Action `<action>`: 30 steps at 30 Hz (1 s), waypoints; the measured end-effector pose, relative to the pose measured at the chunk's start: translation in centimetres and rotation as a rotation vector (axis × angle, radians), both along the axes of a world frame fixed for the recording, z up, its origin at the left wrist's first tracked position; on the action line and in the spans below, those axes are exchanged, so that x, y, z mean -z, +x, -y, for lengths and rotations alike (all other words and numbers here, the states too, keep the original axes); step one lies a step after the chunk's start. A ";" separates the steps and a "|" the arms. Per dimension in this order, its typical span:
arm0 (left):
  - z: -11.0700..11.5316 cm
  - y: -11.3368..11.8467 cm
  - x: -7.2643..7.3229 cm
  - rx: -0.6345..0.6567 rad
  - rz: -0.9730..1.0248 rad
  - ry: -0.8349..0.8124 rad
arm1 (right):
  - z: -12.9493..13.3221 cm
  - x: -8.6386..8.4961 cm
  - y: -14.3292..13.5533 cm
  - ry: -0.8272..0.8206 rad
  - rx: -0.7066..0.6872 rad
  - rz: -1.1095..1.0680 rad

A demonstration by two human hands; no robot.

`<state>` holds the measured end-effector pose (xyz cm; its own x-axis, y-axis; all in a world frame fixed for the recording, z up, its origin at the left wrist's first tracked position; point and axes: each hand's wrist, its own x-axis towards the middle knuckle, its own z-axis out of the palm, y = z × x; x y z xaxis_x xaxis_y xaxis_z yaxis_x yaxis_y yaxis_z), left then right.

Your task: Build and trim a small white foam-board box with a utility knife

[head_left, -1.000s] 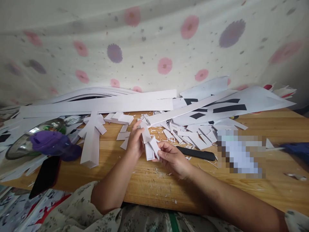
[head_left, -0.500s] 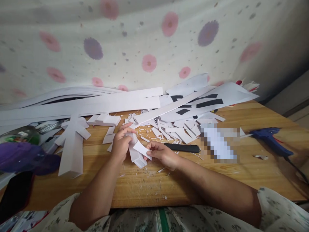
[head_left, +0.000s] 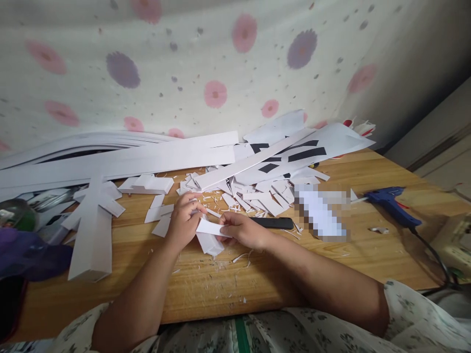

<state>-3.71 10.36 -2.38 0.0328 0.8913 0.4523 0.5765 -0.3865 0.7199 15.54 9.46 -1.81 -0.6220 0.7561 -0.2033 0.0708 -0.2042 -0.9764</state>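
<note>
Near the table's middle, my left hand (head_left: pixel 185 218) is closed on a folded white foam-board piece (head_left: pixel 208 243), its fingers curled over the top of it. A flat white strip (head_left: pixel 210 227) is pinched between the thumb and fingers of my right hand (head_left: pixel 241 229). The strip lies across the front of the folded piece, its left end close to my left fingertips. Whether the strip touches the piece, I cannot tell. Beside my right hand a black-handled cutter (head_left: pixel 274 223) lies flat, partly covered by the hand.
Several white offcuts (head_left: pixel 265 198) are heaped behind my hands. A blue glue gun (head_left: pixel 392 203) with a cord lies at the right. A tall white board structure (head_left: pixel 91 235) and a purple bag (head_left: pixel 33 255) stand at the left. Long white strips (head_left: pixel 165 157) run along the back.
My view has turned slightly right. The white strip in my right hand has swung from steeply slanted to nearly level, and my left fingers have come closer to its end.
</note>
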 end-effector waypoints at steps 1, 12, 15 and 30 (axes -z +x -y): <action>0.0 0.0 0.1 0.011 -0.029 0.015 | -0.2 0.0 0.2 0.022 0.005 0.017; 0.2 0.5 0.0 0.117 -0.102 0.047 | 0.0 -0.6 0.3 0.124 -0.003 0.000; 0.4 0.8 -0.2 0.098 -0.097 0.039 | 0.0 -0.5 0.2 0.048 -0.001 -0.049; 1.0 1.9 -1.3 -0.018 -0.098 0.012 | 0.1 -0.1 -0.1 0.029 0.038 -0.120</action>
